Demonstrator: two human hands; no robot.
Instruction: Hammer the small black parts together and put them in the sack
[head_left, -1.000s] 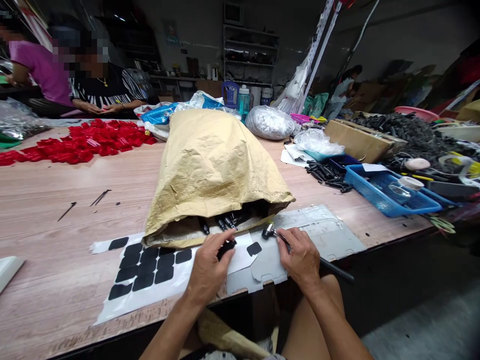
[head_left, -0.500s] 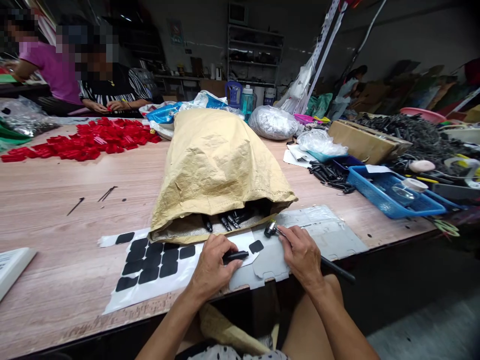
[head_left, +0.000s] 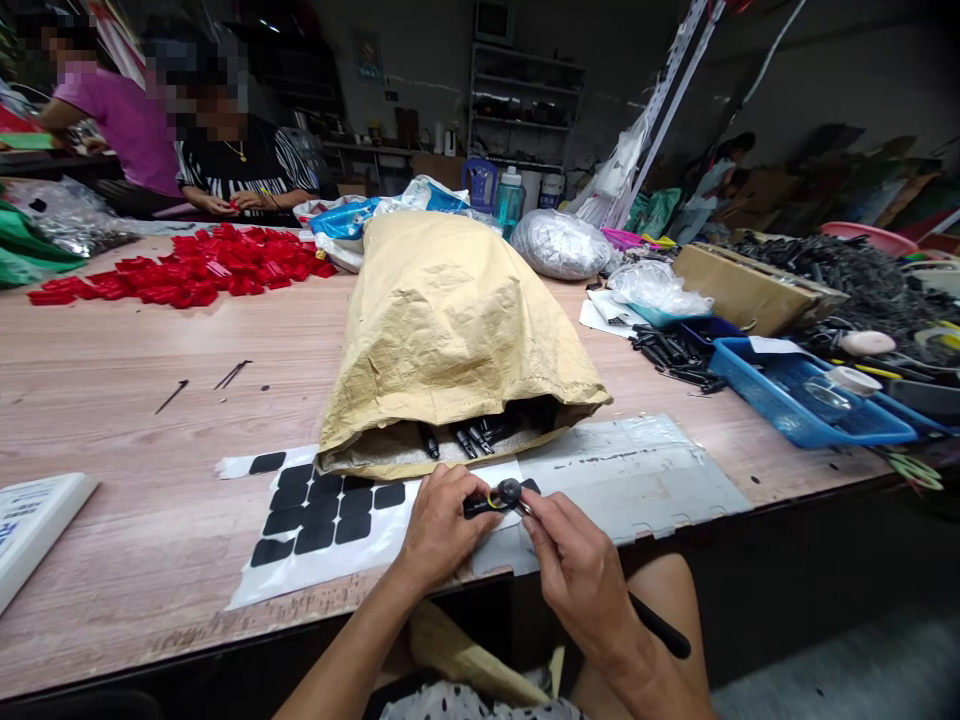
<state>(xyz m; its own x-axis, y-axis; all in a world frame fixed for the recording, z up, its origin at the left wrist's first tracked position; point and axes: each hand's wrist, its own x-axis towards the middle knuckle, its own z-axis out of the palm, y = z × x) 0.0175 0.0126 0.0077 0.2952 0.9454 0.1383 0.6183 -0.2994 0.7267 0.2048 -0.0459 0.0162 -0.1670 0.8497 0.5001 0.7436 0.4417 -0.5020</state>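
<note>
My left hand (head_left: 444, 522) is closed around a short black tubular part (head_left: 478, 509) just above the table's front edge. In my right hand (head_left: 576, 552) is a small hammer (head_left: 661, 626), gripped close to its metal head, with its black handle sticking out behind the wrist. The hammer head sits right at the end of the black part; whether they touch I cannot tell. Beyond my hands lies a tan paper sack (head_left: 457, 330), its mouth facing me, with several similar black parts (head_left: 471, 440) showing inside.
Black square stickers (head_left: 319, 522) on a white sheet lie at left, beside a grey flattened board (head_left: 637, 480). A blue basket (head_left: 802, 425) and loose black parts (head_left: 664, 350) are at right. Red pieces (head_left: 202, 268) lie far left, near two seated people.
My right hand has brought the hammer leftward, so its head is now at the black part. My left hand keeps its hold. The whole view has shifted slightly.
</note>
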